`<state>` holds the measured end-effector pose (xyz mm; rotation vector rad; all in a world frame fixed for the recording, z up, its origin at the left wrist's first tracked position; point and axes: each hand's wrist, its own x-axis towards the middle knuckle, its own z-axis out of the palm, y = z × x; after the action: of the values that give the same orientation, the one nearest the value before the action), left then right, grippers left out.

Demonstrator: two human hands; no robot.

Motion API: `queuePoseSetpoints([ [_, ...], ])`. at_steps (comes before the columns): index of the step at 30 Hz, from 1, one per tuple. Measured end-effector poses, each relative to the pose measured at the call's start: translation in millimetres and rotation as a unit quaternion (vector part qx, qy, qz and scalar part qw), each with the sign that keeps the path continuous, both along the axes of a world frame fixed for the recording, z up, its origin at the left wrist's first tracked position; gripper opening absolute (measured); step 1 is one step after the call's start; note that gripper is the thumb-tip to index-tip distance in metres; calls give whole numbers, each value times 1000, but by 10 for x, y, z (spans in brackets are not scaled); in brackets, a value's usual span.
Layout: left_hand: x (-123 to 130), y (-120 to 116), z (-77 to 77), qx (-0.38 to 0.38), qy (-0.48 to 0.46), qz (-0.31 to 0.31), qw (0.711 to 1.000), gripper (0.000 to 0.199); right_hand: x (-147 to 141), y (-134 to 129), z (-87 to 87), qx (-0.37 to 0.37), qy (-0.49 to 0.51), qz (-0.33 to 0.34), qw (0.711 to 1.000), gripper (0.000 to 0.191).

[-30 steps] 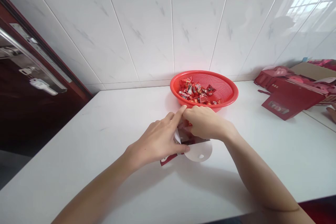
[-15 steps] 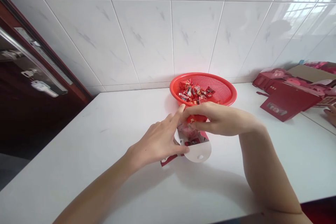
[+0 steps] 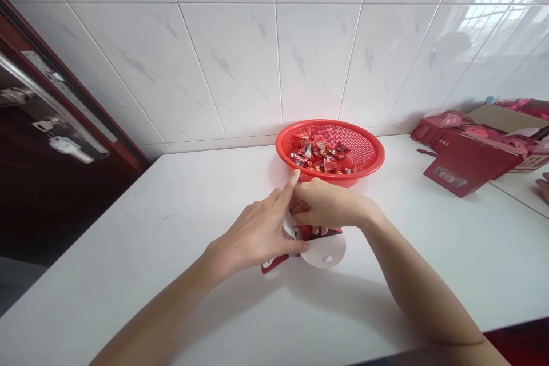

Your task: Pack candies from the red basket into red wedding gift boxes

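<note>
A small open candy box [image 3: 328, 253] lies on the white counter, its rounded white flap folded out toward me. My left hand [image 3: 259, 234] grips the box's left side, thumb on the flap's edge and forefinger stretched along the wall. Into the opening reaches my right hand [image 3: 328, 205], knuckles up and fingers curled down among red wrapped contents. Whatever those fingers hold is hidden. Just behind the box stands a red plastic colander [image 3: 372, 151] with wrapped candies [image 3: 319, 151] gathered at its left and front. A red serrated packet corner [image 3: 273, 265] shows beneath my left thumb.
Several red boxes [image 3: 476, 154] stand at the right, beside an open carton [image 3: 501, 117] of pink and red items. Another person's hand [image 3: 544, 186] shows at the right edge. Tiled wall [image 3: 240, 68] backs the counter; a dark door with keys [image 3: 68, 147] is at left.
My right hand has moved down and left, deeper into the box, and the red packet seen under it is now hidden. My left hand keeps its hold.
</note>
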<state>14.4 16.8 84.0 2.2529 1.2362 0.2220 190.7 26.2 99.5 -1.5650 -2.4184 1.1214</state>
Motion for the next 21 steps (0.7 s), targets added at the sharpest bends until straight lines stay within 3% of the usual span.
queuePoseSetpoints([
  [4, 0, 9, -31, 2, 2, 0, 1000, 112, 48, -6, 56, 12, -20, -2, 1000, 15],
  [6, -3, 9, -39, 5, 10, 0, 1000, 113, 90, -22, 104, 65, -71, -12, 995, 13],
  [11, 0, -3, -32, -2, 26, 4, 1000, 110, 166, -90, 195, 192, -252, -87, 944, 15],
  [17, 11, 0, -33, 3, 16, -6, 1000, 110, 41, -149, 125, 168, -160, -36, 972, 23],
  [21, 7, 10, -49, 17, 23, -7, 1000, 111, -47, -171, 112, 177, -186, -72, 964, 23],
])
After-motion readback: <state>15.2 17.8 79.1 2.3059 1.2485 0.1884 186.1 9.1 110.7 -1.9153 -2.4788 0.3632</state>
